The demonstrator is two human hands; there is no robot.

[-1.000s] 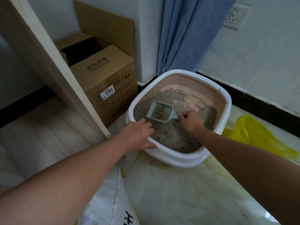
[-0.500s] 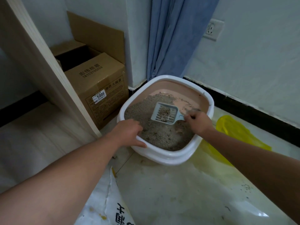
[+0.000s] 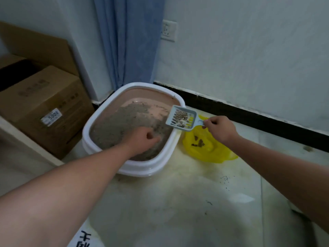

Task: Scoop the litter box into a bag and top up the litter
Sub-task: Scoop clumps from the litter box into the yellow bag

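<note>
Cardboard box [image 3: 44, 111] sitting at far left. Litter box [image 3: 92, 125] lying beside it; left hand [image 3: 142, 139] hovering over the litter, fingers loosely curled, holding nothing. Right hand [image 3: 219, 128] pinching loaded scoop [image 3: 181, 117] above the yellow bag [image 3: 210, 150].

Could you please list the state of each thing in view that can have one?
Scoop: loaded with clumps, held over the box's right rim.
Right hand: grips the scoop's handle.
Left hand: loosely curled, holding nothing, over the litter.
Litter box: partly filled, bare pink floor at the back.
Yellow bag: on the floor, open, some dark clumps inside.
Cardboard box: one flap open.
</note>
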